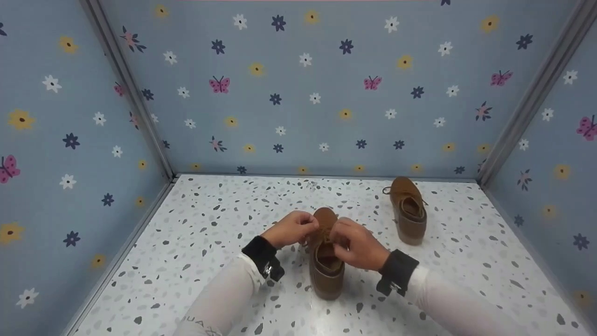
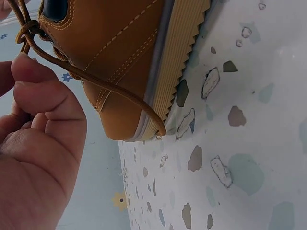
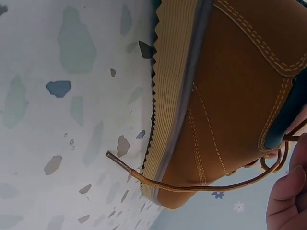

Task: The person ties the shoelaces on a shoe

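Observation:
A brown lace-up shoe (image 1: 327, 282) stands on the speckled surface, its toe pointing away from me. Over its lacing, my left hand (image 1: 291, 229) pinches part of the shoelace between thumb and curled fingers. From the other side my right hand (image 1: 358, 243) pinches the lace too, close above the shoe's dark collar. In the left wrist view a crossed loop of shoelace (image 2: 100, 84) sits by the fingertips, and one end trails down the shoe's side to the sole. The right wrist view has another tipped lace end (image 3: 225, 188) hanging across the toe side.
A second brown shoe (image 1: 413, 228) stands farther back on the right, with its laces showing at the sides. Blue flower-patterned panels (image 1: 326, 93) enclose the white speckled surface (image 1: 224, 210) at the back, left and right. Black bands with small cameras circle both wrists.

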Action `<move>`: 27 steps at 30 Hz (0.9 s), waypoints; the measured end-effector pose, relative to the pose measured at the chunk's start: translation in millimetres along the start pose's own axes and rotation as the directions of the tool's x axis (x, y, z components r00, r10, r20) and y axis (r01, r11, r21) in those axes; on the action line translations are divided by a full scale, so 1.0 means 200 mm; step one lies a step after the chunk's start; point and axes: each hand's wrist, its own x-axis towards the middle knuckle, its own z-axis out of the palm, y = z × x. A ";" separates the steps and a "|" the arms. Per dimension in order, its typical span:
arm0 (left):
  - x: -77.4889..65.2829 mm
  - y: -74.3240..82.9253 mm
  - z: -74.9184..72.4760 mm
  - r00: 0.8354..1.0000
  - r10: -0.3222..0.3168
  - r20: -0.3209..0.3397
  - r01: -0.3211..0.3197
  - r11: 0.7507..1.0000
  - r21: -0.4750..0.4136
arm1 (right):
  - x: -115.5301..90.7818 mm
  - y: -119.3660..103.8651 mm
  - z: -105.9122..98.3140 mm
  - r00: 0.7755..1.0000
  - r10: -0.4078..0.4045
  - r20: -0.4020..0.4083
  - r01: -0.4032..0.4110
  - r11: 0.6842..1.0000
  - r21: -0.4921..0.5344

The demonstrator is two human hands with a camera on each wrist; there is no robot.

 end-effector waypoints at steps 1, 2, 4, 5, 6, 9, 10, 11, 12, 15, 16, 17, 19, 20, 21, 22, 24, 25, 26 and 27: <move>0.00 0.00 0.00 1.000 -0.002 -0.008 0.002 1.000 0.003 | 0.00 0.00 0.00 1.000 0.012 -0.002 -0.012 1.000 0.009; 0.00 0.00 0.00 1.000 -0.005 -0.015 0.005 1.000 0.004 | 0.00 0.01 -0.01 1.000 0.021 -0.006 -0.021 1.000 0.017; 0.01 -0.01 0.00 0.999 -0.005 -0.032 0.005 1.000 0.004 | 0.00 0.02 -0.01 0.999 0.035 -0.017 -0.035 0.999 0.035; 0.01 -0.01 0.00 0.999 -0.005 -0.043 0.005 1.000 0.005 | 0.00 0.02 -0.02 0.999 0.047 -0.021 -0.046 0.998 0.049; 0.01 -0.01 0.00 0.999 -0.005 -0.052 0.006 1.000 0.005 | 0.00 0.03 -0.02 0.998 0.060 -0.021 -0.059 0.997 0.056; 0.01 -0.02 0.00 0.997 0.000 -0.075 -0.001 1.000 -0.016 | 0.00 0.04 -0.04 0.992 0.123 -0.022 -0.120 0.987 0.107; 0.00 -0.02 0.00 0.997 0.000 -0.083 -0.003 1.000 -0.025 | 0.00 0.04 -0.05 0.989 0.149 -0.018 -0.146 0.981 0.126; 0.00 -0.03 0.00 0.996 0.000 -0.093 -0.003 0.999 -0.032 | 0.00 0.05 -0.05 0.984 0.178 -0.014 -0.174 0.975 0.138; 0.00 -0.03 0.00 0.995 0.002 -0.101 -0.006 0.999 -0.045 | 0.00 0.05 -0.06 0.979 0.205 -0.008 -0.201 0.967 0.154; 0.00 -0.04 0.00 0.993 0.011 -0.117 -0.021 0.996 -0.086 | -0.01 0.08 -0.07 0.963 0.271 0.004 -0.266 0.945 0.188; 0.00 -0.04 0.00 0.993 0.012 -0.117 -0.025 0.994 -0.109 | -0.01 0.08 -0.08 0.958 0.288 0.004 -0.283 0.939 0.195; 0.00 -0.04 0.00 0.993 0.011 -0.115 -0.026 0.991 -0.133 | -0.01 0.09 -0.08 0.953 0.304 0.003 -0.298 0.934 0.197; -0.01 -0.05 0.00 0.995 0.009 -0.104 -0.028 0.982 -0.186 | -0.01 0.10 -0.08 0.944 0.329 0.001 -0.323 0.924 0.204; -0.01 -0.05 0.00 0.995 0.009 -0.097 -0.029 0.977 -0.211 | -0.01 0.10 -0.08 0.941 0.339 -0.002 -0.331 0.921 0.203; -0.01 -0.05 0.00 0.996 0.009 -0.090 -0.030 0.971 -0.236 | -0.01 0.11 -0.09 0.937 0.349 -0.005 -0.341 0.919 0.198; -0.02 -0.05 -0.01 0.996 0.007 -0.085 -0.029 0.967 -0.255 | -0.01 0.11 -0.09 0.932 0.362 -0.008 -0.354 0.916 0.189; -0.02 -0.06 -0.01 0.997 0.013 -0.082 -0.035 0.959 -0.282 | -0.01 0.11 -0.09 0.923 0.384 -0.010 -0.376 0.910 0.175; -0.02 -0.06 -0.01 0.996 0.019 -0.083 -0.042 0.956 -0.290 | -0.01 0.11 -0.09 0.918 0.397 -0.009 -0.390 0.905 0.167; -0.02 -0.06 -0.01 0.996 0.023 -0.087 -0.048 0.954 -0.297 | -0.01 0.11 -0.10 0.912 0.410 -0.010 -0.404 0.901 0.160; -0.02 -0.06 -0.01 0.995 0.025 -0.091 -0.052 0.951 -0.305 | -0.01 0.11 -0.10 0.905 0.425 -0.009 -0.418 0.895 0.156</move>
